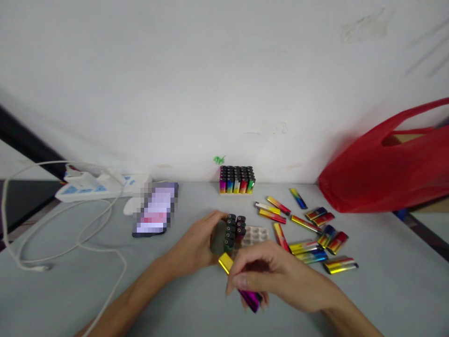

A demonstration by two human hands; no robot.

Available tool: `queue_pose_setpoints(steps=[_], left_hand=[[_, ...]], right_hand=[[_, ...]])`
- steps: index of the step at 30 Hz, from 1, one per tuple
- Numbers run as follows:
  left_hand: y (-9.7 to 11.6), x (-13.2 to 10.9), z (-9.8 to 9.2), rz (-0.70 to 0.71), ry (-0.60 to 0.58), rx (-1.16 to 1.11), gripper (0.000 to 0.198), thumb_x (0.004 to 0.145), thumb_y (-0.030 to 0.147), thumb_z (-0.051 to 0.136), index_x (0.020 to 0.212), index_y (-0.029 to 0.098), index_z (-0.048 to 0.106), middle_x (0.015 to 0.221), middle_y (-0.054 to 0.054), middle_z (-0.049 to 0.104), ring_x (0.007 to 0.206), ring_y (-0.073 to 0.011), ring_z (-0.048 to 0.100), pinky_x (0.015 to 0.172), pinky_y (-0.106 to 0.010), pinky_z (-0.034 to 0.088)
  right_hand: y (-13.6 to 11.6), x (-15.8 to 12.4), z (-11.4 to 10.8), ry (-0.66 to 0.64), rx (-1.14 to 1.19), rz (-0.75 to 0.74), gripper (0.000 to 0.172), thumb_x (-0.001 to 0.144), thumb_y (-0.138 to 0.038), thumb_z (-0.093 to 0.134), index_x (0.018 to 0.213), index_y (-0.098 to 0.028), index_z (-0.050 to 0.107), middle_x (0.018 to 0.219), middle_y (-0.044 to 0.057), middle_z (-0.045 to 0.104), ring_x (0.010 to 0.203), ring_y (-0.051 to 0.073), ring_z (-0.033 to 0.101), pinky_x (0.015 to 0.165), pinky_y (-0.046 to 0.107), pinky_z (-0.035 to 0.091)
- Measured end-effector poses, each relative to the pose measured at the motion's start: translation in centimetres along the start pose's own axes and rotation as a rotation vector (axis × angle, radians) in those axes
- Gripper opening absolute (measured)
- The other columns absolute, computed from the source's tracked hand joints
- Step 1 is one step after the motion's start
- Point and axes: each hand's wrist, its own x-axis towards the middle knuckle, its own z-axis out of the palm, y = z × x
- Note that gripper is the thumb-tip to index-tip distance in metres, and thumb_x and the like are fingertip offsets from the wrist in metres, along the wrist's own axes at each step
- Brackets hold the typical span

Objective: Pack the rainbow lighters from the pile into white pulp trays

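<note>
Pinched in my right hand is a shiny lighter, yellow at one end and purple at the other. It tilts in front of a clear plastic tray with small square cells. Two rows of black-topped lighters stand upright in the tray's left part, while cells at its right show no lighters. My left hand curls around the tray's left side, thumb in front and fingers behind; their tips are hidden. My right hand covers the tray's near corner.
Several loose metallic lighters lie scattered at the right. A full block of lighters stands against the wall. A red bag sits at far right. To the left are a phone, a power strip and a looping white cable.
</note>
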Motion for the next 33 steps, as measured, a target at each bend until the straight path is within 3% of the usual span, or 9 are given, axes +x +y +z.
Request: queue_pose_setpoints(steps=[2, 6, 7, 11, 13, 17, 22, 27, 33], left_hand=[[-0.1, 0.0, -0.1, -0.019, 0.007, -0.010, 0.044, 0.078, 0.025, 0.091, 0.113, 0.022, 0.063, 0.109, -0.002, 0.069, 0.094, -0.0230, 0.065, 0.078, -0.030, 0.050], [-0.2, 0.0, 0.0, -0.039, 0.032, -0.042, 0.054, 0.074, 0.037, 0.097, 0.114, 0.023, 0.065, 0.107, -0.002, 0.069, 0.094, -0.0243, 0.066, 0.078, -0.030, 0.052], [-0.2, 0.0, 0.0, -0.041, 0.032, -0.045, 0.053, 0.075, 0.038, 0.097, 0.114, 0.023, 0.065, 0.106, -0.002, 0.069, 0.094, -0.0243, 0.067, 0.079, -0.031, 0.053], [-0.4, -0.1, 0.0, -0.043, 0.023, -0.041, 0.060, 0.074, 0.040, 0.100, 0.122, 0.024, 0.067, 0.113, -0.003, 0.072, 0.100, -0.0262, 0.070, 0.084, -0.032, 0.055], [-0.6, -0.2, 0.0, -0.041, 0.025, -0.038, 0.066, 0.072, 0.040, 0.101, 0.126, 0.024, 0.066, 0.118, -0.004, 0.073, 0.106, -0.0283, 0.071, 0.087, -0.034, 0.056], [-0.8, -0.2, 0.0, -0.061, 0.030, -0.020, 0.069, 0.071, 0.040, 0.102, 0.126, 0.023, 0.064, 0.121, -0.006, 0.073, 0.108, -0.0305, 0.071, 0.087, -0.035, 0.057], [-0.5, -0.1, 0.0, -0.075, 0.014, -0.017, 0.071, 0.071, 0.042, 0.102, 0.128, 0.023, 0.063, 0.123, -0.007, 0.073, 0.108, -0.0325, 0.072, 0.089, -0.039, 0.059], [-0.6, -0.2, 0.1, -0.054, 0.009, -0.083, 0.075, 0.076, 0.044, 0.100, 0.138, 0.026, 0.062, 0.131, -0.009, 0.074, 0.118, -0.0335, 0.072, 0.101, -0.043, 0.059], [-0.6, -0.2, 0.1, -0.068, 0.015, -0.093, 0.078, 0.073, 0.042, 0.101, 0.139, 0.024, 0.064, 0.131, -0.011, 0.076, 0.117, -0.0339, 0.073, 0.099, -0.043, 0.060]], right_hand=[[0.2, 0.0, -0.2, 0.020, 0.069, -0.037, 0.032, 0.095, -0.045, 0.086, 0.109, -0.016, 0.084, 0.075, 0.000, 0.066, 0.062, 0.009, 0.057, 0.053, 0.018, 0.044], [0.1, -0.2, -0.5, 0.020, 0.181, -0.064, 0.078, 0.053, -0.030, 0.112, 0.125, -0.025, 0.081, 0.081, -0.007, 0.062, 0.063, 0.008, 0.056, 0.057, 0.019, 0.048], [-0.1, -0.3, -0.5, 0.036, 0.155, -0.055, 0.076, 0.055, -0.031, 0.112, 0.125, -0.025, 0.081, 0.080, -0.007, 0.061, 0.063, 0.008, 0.056, 0.057, 0.020, 0.049], [-1.0, 0.0, -0.3, 0.259, -0.197, -0.132, 0.026, 0.098, -0.045, 0.082, 0.108, -0.021, 0.084, 0.084, -0.001, 0.068, 0.069, 0.012, 0.059, 0.063, 0.026, 0.048], [-1.3, 0.2, -0.3, 0.400, -0.432, -0.226, 0.029, 0.106, -0.044, 0.073, 0.097, -0.019, 0.084, 0.089, 0.002, 0.073, 0.080, 0.017, 0.064, 0.072, 0.029, 0.047], [-1.0, 0.5, -0.6, 0.542, -0.677, -0.252, 0.026, 0.107, -0.041, 0.071, 0.098, -0.019, 0.081, 0.089, 0.003, 0.074, 0.081, 0.020, 0.064, 0.072, 0.031, 0.044], [0.1, 0.6, -1.0, 0.481, -0.883, -0.229, 0.021, 0.104, -0.038, 0.076, 0.096, -0.019, 0.076, 0.089, 0.001, 0.072, 0.079, 0.019, 0.064, 0.072, 0.031, 0.043], [0.8, 1.0, -1.0, 0.384, -0.968, -0.271, 0.009, 0.105, -0.029, 0.075, 0.107, -0.021, 0.073, 0.103, 0.004, 0.077, 0.091, 0.022, 0.069, 0.082, 0.032, 0.047], [0.6, 0.7, -0.7, 0.435, -0.902, -0.250, 0.023, 0.103, -0.044, 0.076, 0.102, -0.022, 0.071, 0.089, 0.003, 0.073, 0.078, 0.020, 0.066, 0.072, 0.032, 0.046]])
